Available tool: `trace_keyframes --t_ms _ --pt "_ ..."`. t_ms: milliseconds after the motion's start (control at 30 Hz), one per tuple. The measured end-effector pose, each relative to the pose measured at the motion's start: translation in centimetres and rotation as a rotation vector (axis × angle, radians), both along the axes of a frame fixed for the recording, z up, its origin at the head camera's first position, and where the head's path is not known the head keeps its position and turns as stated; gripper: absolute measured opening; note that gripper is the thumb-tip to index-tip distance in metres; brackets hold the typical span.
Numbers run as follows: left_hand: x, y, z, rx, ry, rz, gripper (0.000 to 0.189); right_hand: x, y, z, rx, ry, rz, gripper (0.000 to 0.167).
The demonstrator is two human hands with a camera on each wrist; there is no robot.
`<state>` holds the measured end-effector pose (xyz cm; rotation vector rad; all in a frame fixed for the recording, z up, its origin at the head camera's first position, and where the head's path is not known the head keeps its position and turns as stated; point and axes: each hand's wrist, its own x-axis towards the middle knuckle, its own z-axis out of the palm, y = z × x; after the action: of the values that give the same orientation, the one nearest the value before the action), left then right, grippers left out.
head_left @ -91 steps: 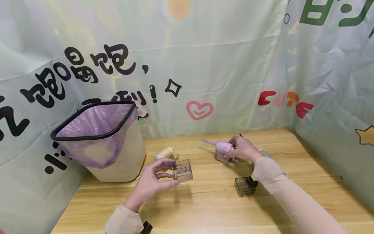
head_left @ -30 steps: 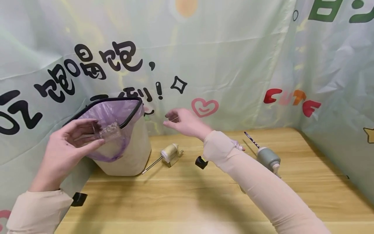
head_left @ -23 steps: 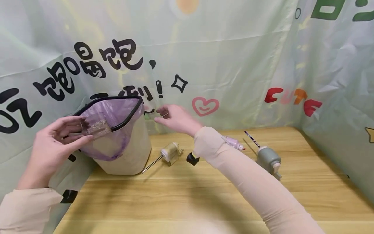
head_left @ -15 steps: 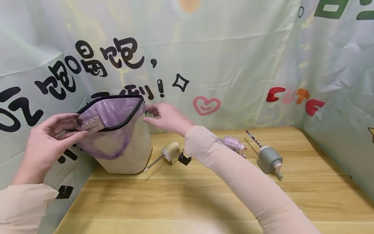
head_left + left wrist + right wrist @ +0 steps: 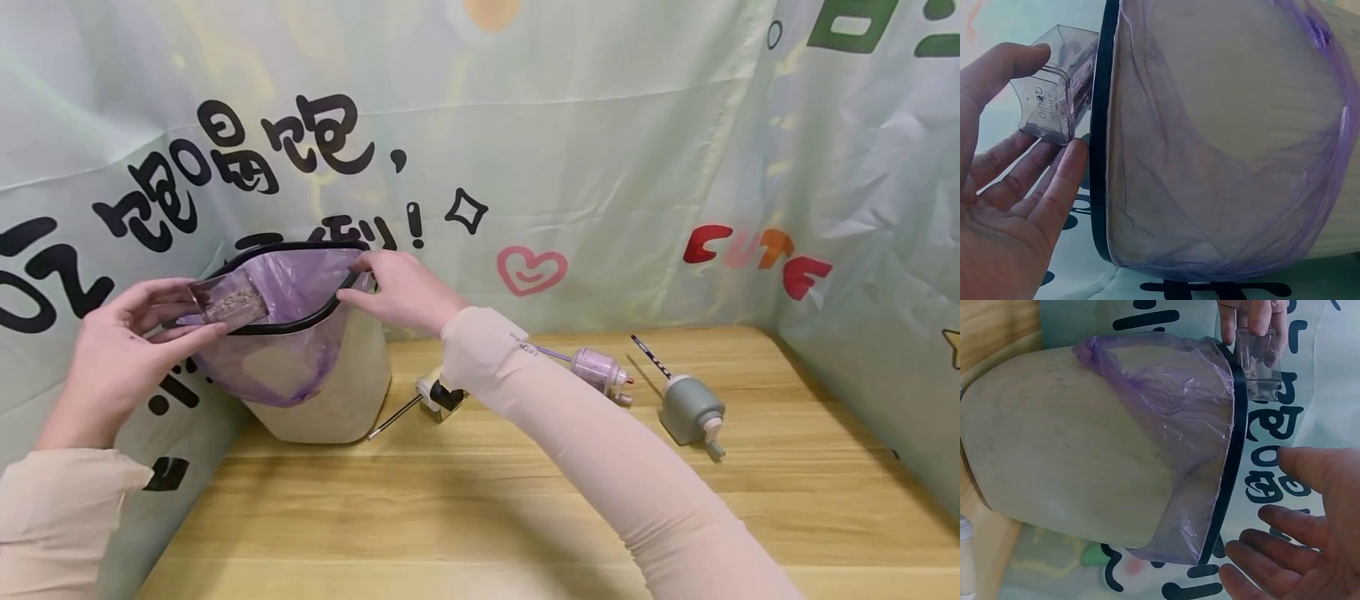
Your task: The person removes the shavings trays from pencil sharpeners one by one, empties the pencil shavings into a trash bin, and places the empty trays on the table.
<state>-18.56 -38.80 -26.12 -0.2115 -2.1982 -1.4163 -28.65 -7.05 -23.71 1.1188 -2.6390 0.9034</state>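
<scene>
- Head view: the left hand (image 5: 123, 354) grips a clear shavings drawer (image 5: 225, 312) between thumb and fingers at the near-left edge of a pale waste bin (image 5: 360, 379). The drawer holds pencil shavings (image 5: 238, 298) and is tilted over the black rim (image 5: 300, 326), against the purple liner (image 5: 300, 275). The right hand (image 5: 405, 292) is at the far-right part of the rim, its fingertips overlapping it; contact cannot be told from here.
- Head view alone takes in the row of hand-crank pencil sharpeners on the wooden table (image 5: 375, 517): a cream sharpener (image 5: 427, 388) with a pencil (image 5: 395, 417) in it, partly covered by the black device (image 5: 447, 396) at the right wrist; a lilac sharpener (image 5: 595, 369) with a lilac pencil (image 5: 551, 352); and a grey-green sharpener (image 5: 686, 408) with a dark patterned pencil (image 5: 651, 357).
- Left wrist view: raised lettering (image 5: 1041, 103) shows on the drawer's end wall, a detail too small to make out from the head. The thumb presses from above, fingertips support from below; shavings lie along the side next to the rim.
- Right wrist view: the right hand has its fingers spread wide and holds nothing, with a narrow gap between fingertips and rim, which the head view hides. Across the bin's mouth, the left hand pinches the drawer just beside the rim.
</scene>
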Motion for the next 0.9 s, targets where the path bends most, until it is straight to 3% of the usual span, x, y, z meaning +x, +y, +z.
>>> trace_keyframes --t_ms 333,700,900 --pt "-0.6 -0.2 0.2 -0.061 -0.024 0.06 0.056 -0.4 -1.8 0.6 0.048 0.023 -0.026 0.047" --pt "-0.9 -0.3 0.3 -0.066 -0.043 0.06 0.055 -0.7 -3.5 0.2 0.145 0.111 -0.034 0.046" --pt "-1.0 -0.5 0.3 -0.096 -0.051 0.076 0.055 -0.7 -3.9 0.1 0.18 0.111 -0.07 0.04"
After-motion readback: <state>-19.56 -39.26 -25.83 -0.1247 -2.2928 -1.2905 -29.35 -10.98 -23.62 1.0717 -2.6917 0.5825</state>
